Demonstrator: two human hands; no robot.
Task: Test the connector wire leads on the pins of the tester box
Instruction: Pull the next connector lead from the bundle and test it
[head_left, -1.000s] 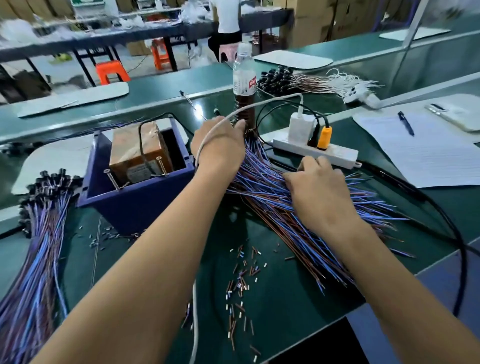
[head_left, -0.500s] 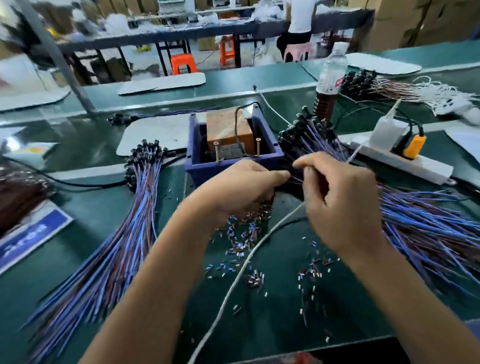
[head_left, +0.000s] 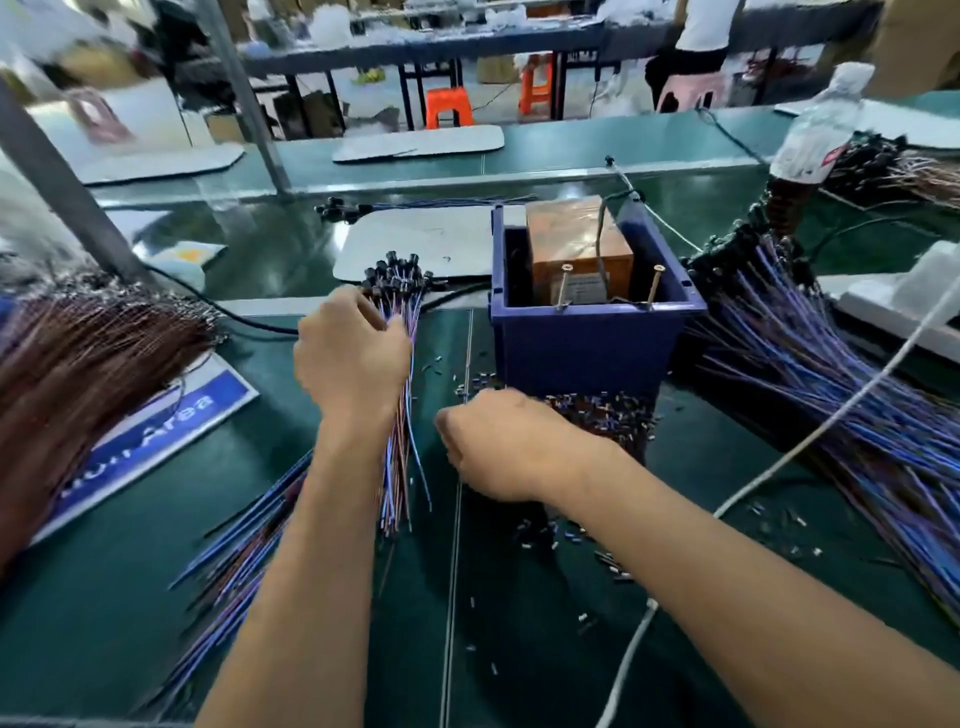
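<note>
Forearms enter from the near edge, over a green bench top (head_left: 156, 597) strewn with short offcuts of wire insulation (head_left: 540, 540).

Right hand (head_left: 501, 447): held low, just in front of the tester box, knuckles up. Fingers curl under the palm and are hidden; whether they pinch a lead cannot be told.

Left hand (head_left: 353, 358): fingers curled round a bundle of blue and brown connector wires (head_left: 400, 457), gripped below the black connector heads (head_left: 397, 275). Stripped leads hang toward the viewer.

Tester box (head_left: 587, 348): dark blue open bin, just right of the left hand. Holds a brown block (head_left: 576, 244). Two upright metal pins, left (head_left: 563, 286) and right (head_left: 655, 286), stand at its near wall.

Wire pile (head_left: 841, 395): loose, right of the box, crossed by a white cable (head_left: 831, 415).

Brown wire heap (head_left: 78, 374): far left, over a blue-and-white sign (head_left: 156, 426).

Handling note, as judgement: single out one connector's pair of leads, separate the two bare ends, and touch one to each pin together. Keep the remaining bundle clear of the pins, since stray bare ends could give a false reading. Nothing touches the pins at present.
</note>
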